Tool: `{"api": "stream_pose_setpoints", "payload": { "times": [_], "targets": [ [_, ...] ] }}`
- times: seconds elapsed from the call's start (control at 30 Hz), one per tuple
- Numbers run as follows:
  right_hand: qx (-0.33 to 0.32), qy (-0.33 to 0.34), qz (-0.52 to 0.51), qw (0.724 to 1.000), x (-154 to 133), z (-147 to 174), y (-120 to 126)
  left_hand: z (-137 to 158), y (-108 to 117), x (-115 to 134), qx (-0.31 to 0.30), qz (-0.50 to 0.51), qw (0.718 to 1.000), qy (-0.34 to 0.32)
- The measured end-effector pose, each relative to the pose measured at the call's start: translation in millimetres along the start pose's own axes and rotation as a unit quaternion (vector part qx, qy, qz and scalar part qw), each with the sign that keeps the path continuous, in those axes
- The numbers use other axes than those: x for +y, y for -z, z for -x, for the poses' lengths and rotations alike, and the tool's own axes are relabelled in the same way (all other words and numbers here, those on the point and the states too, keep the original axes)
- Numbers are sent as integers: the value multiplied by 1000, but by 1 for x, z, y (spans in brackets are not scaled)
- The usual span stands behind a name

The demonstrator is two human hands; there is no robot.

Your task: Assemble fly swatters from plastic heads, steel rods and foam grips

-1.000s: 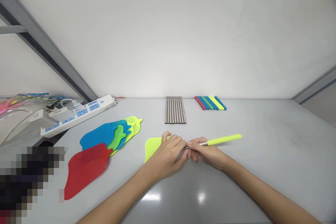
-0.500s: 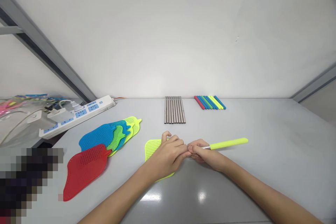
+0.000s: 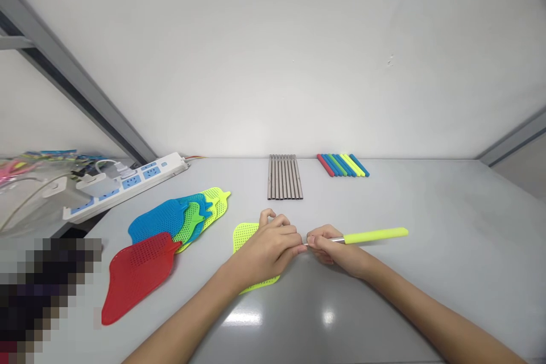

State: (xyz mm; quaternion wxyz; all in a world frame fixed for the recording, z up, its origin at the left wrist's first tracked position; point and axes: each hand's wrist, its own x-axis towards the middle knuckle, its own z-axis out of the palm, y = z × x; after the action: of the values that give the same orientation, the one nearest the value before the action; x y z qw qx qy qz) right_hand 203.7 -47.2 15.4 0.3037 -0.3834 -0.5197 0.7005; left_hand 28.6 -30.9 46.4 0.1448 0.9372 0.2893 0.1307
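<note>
My left hand (image 3: 273, 247) is closed over the narrow end of a yellow perforated fly swatter head (image 3: 246, 233), which lies under the palm. My right hand (image 3: 330, 245) grips a metal rod (image 3: 339, 240) fitted with a yellow handle sleeve (image 3: 375, 235) that points right. A short, thin stretch of metal shows between the two hands. The joint at the swatter's neck is hidden by my left fingers.
Blue, green and yellow swatter heads (image 3: 157, 220) overlap at left, beside a red swatter head (image 3: 140, 273). Several metal tubes (image 3: 285, 177) and coloured handle sleeves (image 3: 343, 165) lie in rows by the wall. A power strip (image 3: 140, 179) with plugs sits at the back left.
My hands have moved slightly apart, exposing thin metal between them. The yellow sleeve has shifted a little right, while the yellow swatter head has slid slightly left with my left hand.
</note>
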Motion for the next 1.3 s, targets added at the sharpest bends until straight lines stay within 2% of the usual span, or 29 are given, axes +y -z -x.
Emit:
{"api": "stream_pose_setpoints", "payload": {
  "times": [0.97, 1.3],
  "targets": [
    [56, -10, -78, 995, 2, -6, -1, -2, 2, -14, 2, 14, 1000, 4],
    [39, 15, -87, 995, 3, -6, -1, -3, -2, -16, 27, -1, 999, 25]
  ]
}}
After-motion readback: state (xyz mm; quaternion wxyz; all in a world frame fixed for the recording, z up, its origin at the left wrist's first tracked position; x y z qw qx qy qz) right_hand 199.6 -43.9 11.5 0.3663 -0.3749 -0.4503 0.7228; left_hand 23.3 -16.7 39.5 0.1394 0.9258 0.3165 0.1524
